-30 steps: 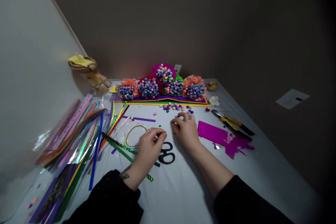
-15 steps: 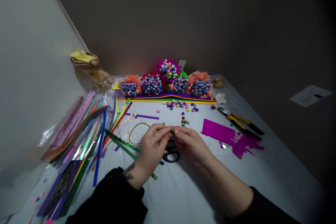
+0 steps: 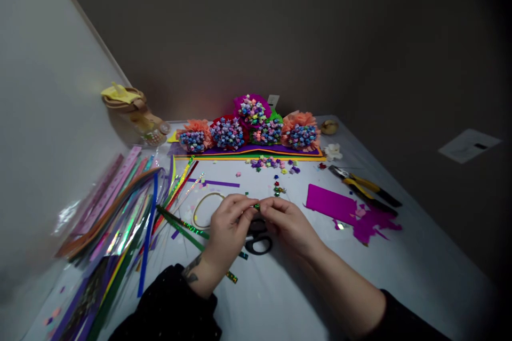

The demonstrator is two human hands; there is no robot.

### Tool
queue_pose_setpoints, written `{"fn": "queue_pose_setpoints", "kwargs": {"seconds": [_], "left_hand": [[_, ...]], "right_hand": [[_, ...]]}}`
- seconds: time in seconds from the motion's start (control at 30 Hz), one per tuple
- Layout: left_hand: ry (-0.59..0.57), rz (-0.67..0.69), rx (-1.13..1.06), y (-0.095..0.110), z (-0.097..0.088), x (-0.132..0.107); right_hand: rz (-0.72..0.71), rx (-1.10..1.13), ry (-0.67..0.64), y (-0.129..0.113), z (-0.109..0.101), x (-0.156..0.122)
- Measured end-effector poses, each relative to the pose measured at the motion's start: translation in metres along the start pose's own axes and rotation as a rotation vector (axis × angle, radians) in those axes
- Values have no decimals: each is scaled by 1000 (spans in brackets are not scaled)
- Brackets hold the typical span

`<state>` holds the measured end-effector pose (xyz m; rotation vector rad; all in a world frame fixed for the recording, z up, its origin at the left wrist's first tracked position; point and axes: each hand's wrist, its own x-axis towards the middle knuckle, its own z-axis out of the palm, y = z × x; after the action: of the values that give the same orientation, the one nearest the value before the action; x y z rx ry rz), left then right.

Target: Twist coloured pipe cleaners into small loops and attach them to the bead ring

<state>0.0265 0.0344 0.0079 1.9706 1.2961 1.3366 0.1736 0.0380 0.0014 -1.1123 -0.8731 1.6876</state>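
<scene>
Between the fingertips of both hands is a small shiny green paper star [image 3: 256,206], mostly covered by fingers. My left hand [image 3: 230,229] pinches it from the left with thumb and forefinger. My right hand [image 3: 290,226] pinches it from the other side, its fingers curled. Just beyond the fingertips lie a few tiny green and red stars [image 3: 277,189]. Beneath the hands rest black-handled scissors [image 3: 259,245], their blades partly hidden. Glittery green paper strips [image 3: 192,228] run under my left hand, near a gold hoop [image 3: 196,214].
Bundled paper strips [image 3: 116,224] fill the left side. Star-covered paper bouquets [image 3: 228,133] line the back, with loose pastel stars [image 3: 272,163] before them. Yellow-and-black pliers [image 3: 362,184] and torn magenta paper [image 3: 332,203] lie right. A tan sandal-shaped ornament [image 3: 138,112] stands back left.
The whole view has shifted slightly, putting the table a little lower and further left. Both hands keep their pinch, and the green piece has turned slightly between the fingertips.
</scene>
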Motion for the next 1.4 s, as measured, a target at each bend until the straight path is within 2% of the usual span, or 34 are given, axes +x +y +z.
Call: {"fn": "queue_pose_setpoints", "kwargs": {"seconds": [0.37, 0.67, 0.87, 0.97, 1.17, 1.27, 1.4], "left_hand": [[-130, 20, 46, -4, -1, -1], [-84, -8, 0, -2, -1, 0], [-52, -147, 2, -1, -1, 0], [-50, -143, -25, 0, -1, 1], [-28, -153, -58, 3, -1, 4], [-42, -147, -58, 2, -2, 3], [-52, -111, -48, -2, -2, 1]], "right_hand": [[35, 90, -23, 1, 2, 0], [7, 29, -15, -3, 3, 0], [-123, -121, 15, -2, 1, 1], [-209, -280, 50, -4, 0, 0], [-520, -634, 153, -9, 2, -7], [-627, -705, 149, -9, 2, -9], [-668, -723, 165, -9, 2, -10]]}}
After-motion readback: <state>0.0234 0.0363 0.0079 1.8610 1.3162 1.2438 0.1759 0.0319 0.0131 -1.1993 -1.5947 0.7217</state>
